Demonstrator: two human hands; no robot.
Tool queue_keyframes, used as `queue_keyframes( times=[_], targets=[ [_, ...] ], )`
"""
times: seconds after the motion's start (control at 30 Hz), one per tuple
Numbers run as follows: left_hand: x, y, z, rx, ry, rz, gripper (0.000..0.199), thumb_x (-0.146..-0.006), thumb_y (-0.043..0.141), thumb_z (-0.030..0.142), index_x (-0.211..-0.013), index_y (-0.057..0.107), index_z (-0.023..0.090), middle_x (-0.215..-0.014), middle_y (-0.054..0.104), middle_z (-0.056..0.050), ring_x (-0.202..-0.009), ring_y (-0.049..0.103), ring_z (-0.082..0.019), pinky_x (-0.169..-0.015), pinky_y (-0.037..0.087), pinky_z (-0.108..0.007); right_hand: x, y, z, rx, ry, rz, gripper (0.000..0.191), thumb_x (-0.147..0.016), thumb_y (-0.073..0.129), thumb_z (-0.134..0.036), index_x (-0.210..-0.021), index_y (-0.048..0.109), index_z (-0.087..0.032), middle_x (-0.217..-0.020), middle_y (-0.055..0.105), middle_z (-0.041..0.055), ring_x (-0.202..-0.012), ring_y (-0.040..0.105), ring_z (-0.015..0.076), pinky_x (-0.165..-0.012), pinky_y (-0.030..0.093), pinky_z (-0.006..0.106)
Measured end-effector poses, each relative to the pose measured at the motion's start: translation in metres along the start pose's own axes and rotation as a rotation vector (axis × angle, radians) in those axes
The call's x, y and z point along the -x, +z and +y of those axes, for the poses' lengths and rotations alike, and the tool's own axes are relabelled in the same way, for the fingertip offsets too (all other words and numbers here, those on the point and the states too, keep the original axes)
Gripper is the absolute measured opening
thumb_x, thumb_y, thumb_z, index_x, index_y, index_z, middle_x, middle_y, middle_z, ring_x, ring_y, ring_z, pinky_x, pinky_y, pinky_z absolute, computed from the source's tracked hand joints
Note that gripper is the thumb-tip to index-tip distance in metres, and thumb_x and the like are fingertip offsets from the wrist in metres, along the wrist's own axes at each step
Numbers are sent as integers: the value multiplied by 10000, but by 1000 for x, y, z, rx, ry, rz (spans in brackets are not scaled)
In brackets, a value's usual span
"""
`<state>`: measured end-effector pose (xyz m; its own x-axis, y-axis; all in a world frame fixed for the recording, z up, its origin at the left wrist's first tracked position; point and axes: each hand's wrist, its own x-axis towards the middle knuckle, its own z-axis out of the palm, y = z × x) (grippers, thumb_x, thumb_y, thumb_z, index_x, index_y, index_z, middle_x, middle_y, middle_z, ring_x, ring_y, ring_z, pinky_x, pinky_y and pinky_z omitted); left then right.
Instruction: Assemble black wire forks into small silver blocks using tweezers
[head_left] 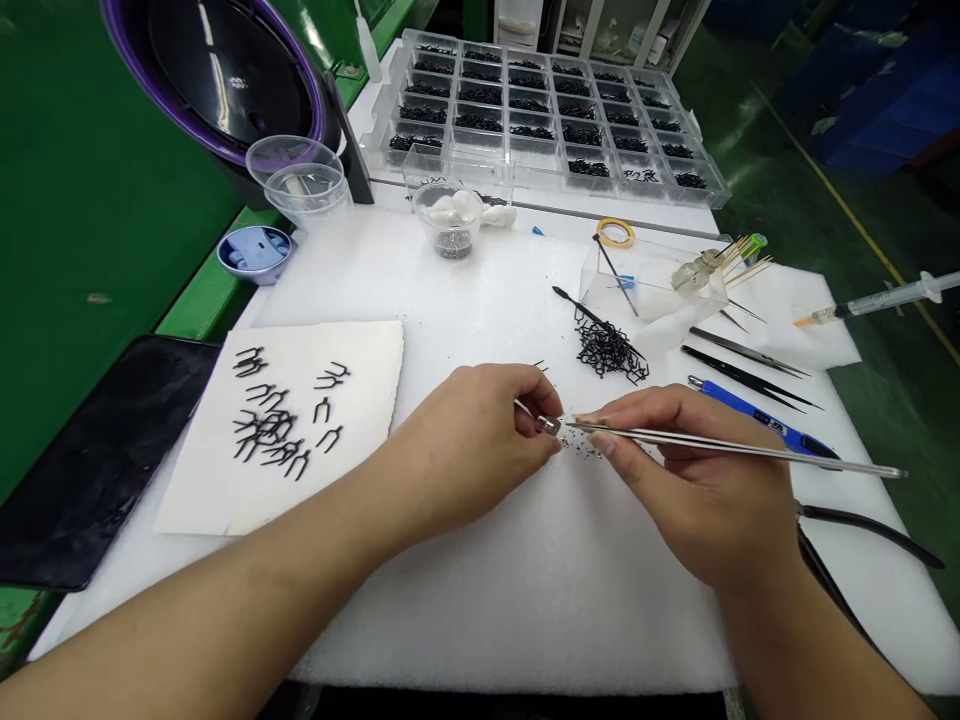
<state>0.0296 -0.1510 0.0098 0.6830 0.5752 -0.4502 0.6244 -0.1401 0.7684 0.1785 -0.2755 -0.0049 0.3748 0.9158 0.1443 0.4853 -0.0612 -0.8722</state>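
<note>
Between the thumb and fingers of my left hand (pixel 480 440) is a small shiny metal cylinder (pixel 548 426); its far end is hidden in the fingers. My right hand (pixel 697 470) grips silver tweezers (pixel 810 459), their tips pointing left, close to the cylinder. Whether the tips touch it or hold a tiny part, I cannot make out. Tiny dark bits (pixel 581 445) lie scattered on the white foam surface beneath the fingertips. Just beyond my hands is a heap of small bent black wire pieces (pixel 611 348), with a thin black tool (pixel 577 303) lying against it.
On the left, black forked pieces (pixel 266 428) lie on a white card (pixel 352 490) beside a dark tablet (pixel 112 450). A compartment box (pixel 540 150) of black parts stands behind. Right are black tweezers (pixel 742 375), a blue pen-like tool (pixel 765 415), pliers (pixel 862 520) and a syringe (pixel 885 298).
</note>
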Motion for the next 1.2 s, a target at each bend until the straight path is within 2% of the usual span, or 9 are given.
queue_keyframes(
  times=[0.3, 0.43, 0.5, 0.73, 0.97, 1.2],
  targets=[
    [-1, 1, -2, 10, -1, 3, 124, -765, 663, 343, -851, 674, 254, -761, 727, 35, -692, 677, -167, -614, 504, -272, 0, 1, 3, 19, -9, -21, 109, -792, 736, -166, -857, 689, -241, -888, 755, 27, -837, 715, 223, -754, 598, 378],
    [-3, 0, -4, 15, -5, 10, 147, -752, 673, 345, -872, 679, 259, -771, 726, 32, -706, 679, -171, -632, 502, -276, -4, -4, 10, 67, 23, 145, 105, -766, 759, -203, -844, 699, -239, -892, 755, 36, -833, 718, 241, -761, 593, 395],
    [-3, -3, -3, 7, -22, 2, 152, -746, 679, 335, -877, 685, 259, -763, 722, 33, -695, 674, -170, -625, 494, -276, -6, -4, 13, 82, 39, 181, 110, -765, 756, -226, -861, 703, -233, -879, 752, 36, -810, 713, 238, -742, 588, 389],
    [-2, -11, -2, -20, -25, 42, 170, -741, 673, 324, -902, 698, 274, -778, 719, 37, -737, 681, -180, -639, 488, -286, -11, -1, 11, 228, 93, -12, 76, -809, 690, -244, -883, 689, -229, -876, 744, 25, -817, 693, 216, -730, 557, 350],
    [-2, -12, -1, 1, -7, 20, 186, -774, 633, 347, -922, 701, 255, -752, 713, 26, -713, 665, -184, -623, 476, -285, -10, -1, 12, 321, 26, -30, 76, -797, 685, -231, -863, 719, -248, -829, 751, 1, -745, 694, 203, -634, 525, 319],
    [-1, -12, -2, 15, -15, 18, 188, -795, 620, 385, -918, 702, 267, -759, 713, 40, -719, 654, -181, -622, 467, -286, -8, 0, 15, 317, -2, -33, 89, -797, 686, -226, -871, 731, -247, -870, 766, -1, -792, 711, 201, -692, 557, 326]
  ],
)
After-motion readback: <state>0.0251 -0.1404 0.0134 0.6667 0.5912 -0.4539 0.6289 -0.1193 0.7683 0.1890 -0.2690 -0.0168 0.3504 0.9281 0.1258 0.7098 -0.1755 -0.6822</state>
